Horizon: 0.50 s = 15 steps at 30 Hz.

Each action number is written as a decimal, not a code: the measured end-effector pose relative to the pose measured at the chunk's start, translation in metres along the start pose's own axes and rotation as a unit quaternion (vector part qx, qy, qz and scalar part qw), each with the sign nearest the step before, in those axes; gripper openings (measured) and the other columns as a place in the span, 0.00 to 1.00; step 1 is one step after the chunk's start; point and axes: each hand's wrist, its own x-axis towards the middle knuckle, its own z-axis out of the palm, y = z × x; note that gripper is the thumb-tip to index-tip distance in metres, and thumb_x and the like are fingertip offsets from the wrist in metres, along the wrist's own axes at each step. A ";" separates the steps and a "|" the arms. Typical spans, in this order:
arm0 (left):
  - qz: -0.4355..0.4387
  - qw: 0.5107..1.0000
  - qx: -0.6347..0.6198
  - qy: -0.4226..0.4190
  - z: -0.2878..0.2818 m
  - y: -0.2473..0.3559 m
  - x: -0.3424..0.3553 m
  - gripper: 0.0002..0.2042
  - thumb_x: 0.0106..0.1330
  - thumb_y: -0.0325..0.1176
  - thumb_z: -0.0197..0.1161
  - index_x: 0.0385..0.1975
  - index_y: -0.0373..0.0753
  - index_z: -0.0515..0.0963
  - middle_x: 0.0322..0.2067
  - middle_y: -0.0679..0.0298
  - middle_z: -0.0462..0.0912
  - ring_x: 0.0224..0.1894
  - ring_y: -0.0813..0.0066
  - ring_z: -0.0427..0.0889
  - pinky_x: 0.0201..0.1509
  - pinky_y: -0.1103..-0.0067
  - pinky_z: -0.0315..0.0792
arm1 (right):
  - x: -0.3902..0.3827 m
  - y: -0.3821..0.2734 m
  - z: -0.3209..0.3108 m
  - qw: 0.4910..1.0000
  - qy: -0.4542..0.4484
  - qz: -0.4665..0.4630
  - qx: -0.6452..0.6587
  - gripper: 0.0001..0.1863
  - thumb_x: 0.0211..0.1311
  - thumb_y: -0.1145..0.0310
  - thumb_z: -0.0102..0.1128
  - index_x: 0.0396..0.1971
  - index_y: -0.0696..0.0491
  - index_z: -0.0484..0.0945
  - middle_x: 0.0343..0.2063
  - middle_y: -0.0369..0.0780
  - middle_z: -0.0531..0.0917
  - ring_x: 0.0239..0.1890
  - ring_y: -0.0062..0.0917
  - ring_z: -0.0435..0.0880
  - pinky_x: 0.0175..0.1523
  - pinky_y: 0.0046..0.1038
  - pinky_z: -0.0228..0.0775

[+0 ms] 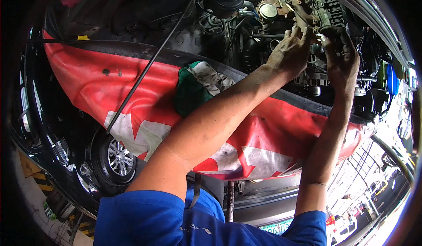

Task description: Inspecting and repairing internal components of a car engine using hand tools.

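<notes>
Both my hands are over the engine bay at the upper right. My left hand [291, 55] has its fingers bent around a thin metal rod [263, 36], which sticks out to the left of it. Just to the right, my right hand [343, 57] is closed, thumb and fingers pinched together near the rod's other end; its fingertips are dark and partly in shadow. What exactly sits between those fingertips is too small to make out. Below and behind the hands lie engine parts, among them a round metal cap [268, 11] and a black ribbed hose [249, 57].
A red and white cover [132, 77] drapes over the fender beneath my forearms. On it lie a green cloth [187, 90] and a stained grey rag [209, 77]. A slim black rod [151, 61] slants across the left. A wheel [119, 158] of another dark vehicle shows lower left.
</notes>
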 end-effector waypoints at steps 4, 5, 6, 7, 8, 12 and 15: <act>0.006 1.000 0.013 0.009 0.003 -0.003 0.000 0.25 0.54 0.19 0.56 0.55 0.31 0.63 0.46 0.43 0.70 0.49 0.45 0.74 0.53 0.62 0.71 | 0.001 0.001 0.001 1.000 0.002 -0.011 0.012 0.11 0.61 0.67 0.61 0.42 0.52 0.81 0.33 0.43 0.85 0.35 0.32 0.86 0.42 0.30 0.74; 0.006 1.000 0.013 0.009 0.003 -0.004 0.000 0.25 0.54 0.19 0.56 0.55 0.31 0.63 0.46 0.43 0.70 0.49 0.45 0.74 0.53 0.62 0.71 | 0.001 -0.001 0.000 1.000 -0.001 -0.005 0.008 0.10 0.61 0.67 0.61 0.42 0.52 0.81 0.33 0.44 0.85 0.35 0.32 0.86 0.42 0.30 0.74; 0.008 1.000 0.014 0.007 0.004 -0.004 -0.001 0.25 0.54 0.20 0.56 0.56 0.31 0.63 0.46 0.43 0.70 0.49 0.45 0.74 0.53 0.62 0.71 | 0.000 -0.003 0.000 1.000 -0.004 0.001 0.002 0.10 0.61 0.67 0.61 0.42 0.52 0.81 0.33 0.44 0.85 0.35 0.32 0.86 0.42 0.30 0.74; 0.011 1.000 0.014 0.005 0.004 -0.004 -0.001 0.26 0.55 0.20 0.55 0.56 0.31 0.63 0.46 0.43 0.70 0.49 0.45 0.73 0.53 0.62 0.71 | 0.000 -0.003 0.000 1.000 -0.005 0.002 0.002 0.10 0.61 0.67 0.61 0.42 0.52 0.81 0.33 0.44 0.85 0.35 0.32 0.86 0.42 0.30 0.74; 0.011 1.000 0.014 0.005 0.003 -0.004 -0.002 0.26 0.55 0.20 0.55 0.56 0.31 0.63 0.46 0.43 0.70 0.49 0.45 0.73 0.53 0.62 0.71 | 0.000 -0.003 0.000 1.000 -0.006 0.000 -0.004 0.10 0.62 0.67 0.60 0.42 0.51 0.81 0.33 0.43 0.85 0.35 0.31 0.85 0.42 0.30 0.74; -0.001 1.000 -0.004 -0.030 -0.003 0.001 0.000 0.27 0.55 0.19 0.53 0.59 0.30 0.61 0.49 0.39 0.68 0.50 0.40 0.73 0.54 0.60 0.71 | 0.000 -0.005 0.000 1.000 0.002 -0.021 -0.002 0.09 0.62 0.68 0.59 0.41 0.51 0.80 0.32 0.43 0.85 0.34 0.31 0.85 0.41 0.30 0.74; -0.016 0.998 -0.018 -0.050 -0.005 0.002 0.001 0.28 0.57 0.19 0.52 0.60 0.27 0.59 0.52 0.35 0.67 0.52 0.35 0.72 0.57 0.58 0.70 | 0.000 -0.004 -0.001 1.000 -0.004 -0.020 -0.003 0.09 0.62 0.68 0.59 0.41 0.51 0.80 0.33 0.43 0.85 0.34 0.30 0.85 0.41 0.30 0.73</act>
